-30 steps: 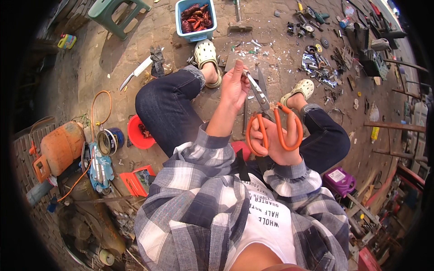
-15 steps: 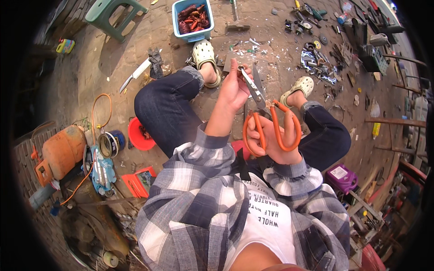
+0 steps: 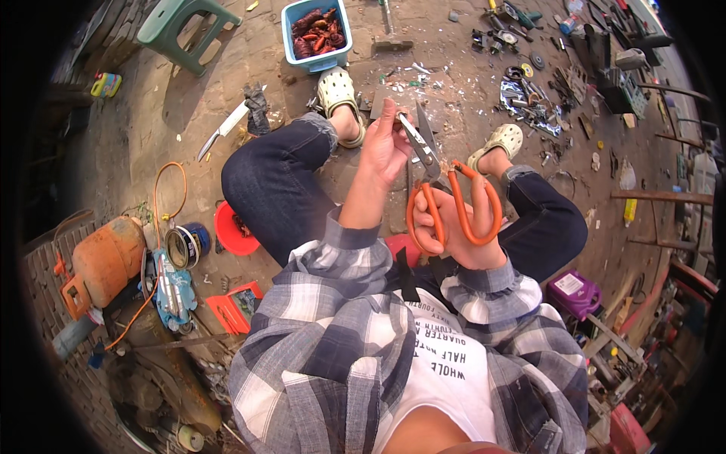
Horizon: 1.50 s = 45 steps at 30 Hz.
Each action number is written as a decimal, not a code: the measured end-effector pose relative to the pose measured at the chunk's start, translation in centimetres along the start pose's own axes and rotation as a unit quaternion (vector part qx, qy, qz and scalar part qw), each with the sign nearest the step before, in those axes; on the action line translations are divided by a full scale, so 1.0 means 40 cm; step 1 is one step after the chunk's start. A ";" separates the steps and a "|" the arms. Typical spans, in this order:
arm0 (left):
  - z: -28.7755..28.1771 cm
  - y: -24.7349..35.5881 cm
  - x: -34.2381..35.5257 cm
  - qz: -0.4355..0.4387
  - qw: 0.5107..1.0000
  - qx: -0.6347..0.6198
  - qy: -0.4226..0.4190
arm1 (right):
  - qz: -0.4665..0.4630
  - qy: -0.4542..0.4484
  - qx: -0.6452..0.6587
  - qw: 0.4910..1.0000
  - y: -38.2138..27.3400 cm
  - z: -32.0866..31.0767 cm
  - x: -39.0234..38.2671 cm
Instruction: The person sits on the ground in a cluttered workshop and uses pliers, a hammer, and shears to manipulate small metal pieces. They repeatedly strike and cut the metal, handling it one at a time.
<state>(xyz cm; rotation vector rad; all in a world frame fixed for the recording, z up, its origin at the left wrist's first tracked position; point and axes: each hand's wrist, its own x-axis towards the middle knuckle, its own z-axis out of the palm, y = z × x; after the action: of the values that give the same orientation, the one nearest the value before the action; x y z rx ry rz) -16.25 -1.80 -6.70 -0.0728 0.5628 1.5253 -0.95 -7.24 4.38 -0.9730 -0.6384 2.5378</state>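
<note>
Large scissors (image 3: 427,157) with orange-covered loop handles lie in my right hand (image 3: 463,227), whose fingers pass through and around the loops. Their two blades are spread apart and point away from me. My left hand (image 3: 384,151) is closed near the tip of the left blade, thumb raised. At its fingertips is a small pale, ring-like piece (image 3: 401,118), touching or very close to the blade; its kind is too small to tell. Both hands are held above the ground between my bent knees.
A blue bin (image 3: 317,66) of reddish-brown pieces stands ahead, near a green stool (image 3: 170,32). A knife (image 3: 224,130) lies left, beside dark cloth. Red bowl (image 3: 235,233), paint can (image 3: 184,247) and orange gas cylinder (image 3: 110,257) are left; metal parts (image 3: 522,106) lie right.
The whole view has shifted slightly. Both hands keep nearly the same pose, and the scissors' handles have tilted a little in my right hand.
</note>
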 end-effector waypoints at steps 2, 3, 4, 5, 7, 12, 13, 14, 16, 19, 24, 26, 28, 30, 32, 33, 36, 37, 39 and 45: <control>-0.004 0.002 0.001 0.025 0.999 0.029 0.000 | 0.005 0.001 0.021 1.000 0.000 -0.001 0.001; -0.014 0.001 0.005 0.024 0.999 0.032 -0.003 | 0.007 0.007 0.020 1.000 -0.001 0.002 0.000; -0.019 0.000 0.008 0.022 0.999 0.035 -0.007 | 0.007 0.013 0.020 1.000 -0.003 0.007 -0.002; -0.023 -0.002 0.009 0.041 0.998 0.054 -0.003 | 0.008 0.019 0.019 1.000 -0.005 0.010 -0.003; -0.026 -0.004 0.011 0.079 0.993 0.092 0.006 | 0.018 0.003 0.054 0.998 -0.011 0.013 -0.006; -0.024 -0.007 0.013 0.084 0.992 0.096 -0.008 | 0.005 -0.018 0.122 0.992 -0.006 0.019 -0.002; -0.021 -0.006 0.009 0.074 0.993 0.094 -0.012 | 0.004 -0.032 0.134 0.990 -0.006 0.017 -0.001; -0.018 -0.005 0.007 0.058 0.995 0.080 0.008 | 0.003 -0.047 0.145 0.988 -0.005 0.016 0.000; -0.012 -0.004 0.005 0.026 0.997 0.051 0.046 | -0.005 -0.027 0.136 0.990 0.004 0.012 0.006; -0.023 -0.009 0.008 0.065 0.995 0.081 0.006 | -0.016 -0.027 0.167 0.985 0.010 0.007 0.011; -0.030 -0.011 0.007 0.131 0.985 0.114 -0.007 | -0.005 -0.072 0.306 0.949 -0.017 0.032 0.001; -0.032 -0.012 0.009 0.142 0.982 0.121 -0.015 | -0.002 -0.041 0.369 0.929 -0.030 0.054 -0.009; -0.030 -0.014 0.009 0.154 0.980 0.119 -0.027 | 0.003 -0.048 0.392 0.919 -0.044 0.063 -0.018; -0.031 -0.017 0.013 0.172 0.976 0.129 -0.026 | 0.012 -0.061 0.407 0.911 -0.048 0.063 -0.022; -0.034 -0.019 0.013 0.189 0.968 0.163 -0.027 | 0.026 -0.080 0.418 0.905 -0.048 0.059 -0.025; -0.037 -0.017 0.012 0.197 0.961 0.190 -0.028 | 0.017 -0.090 0.402 0.911 -0.043 0.055 -0.026; -0.012 -0.011 0.021 0.250 0.930 0.269 -0.007 | -0.009 -0.107 0.349 0.931 -0.024 0.027 -0.026; -0.003 -0.010 0.024 0.272 0.916 0.294 0.006 | -0.010 -0.104 0.328 0.939 -0.018 0.010 -0.030; -0.016 0.005 0.031 0.271 0.793 0.540 0.081 | -0.017 -0.065 0.305 0.950 -0.009 -0.015 -0.033; -0.123 -0.015 0.048 0.088 0.778 0.619 0.058 | -0.054 0.005 0.310 0.949 0.005 -0.037 -0.033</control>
<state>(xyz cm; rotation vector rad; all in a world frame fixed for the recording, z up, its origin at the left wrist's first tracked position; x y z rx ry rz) -17.27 -1.98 -11.92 0.9325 1.6113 1.0560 0.97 -7.61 4.01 -0.6942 0.1199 2.3857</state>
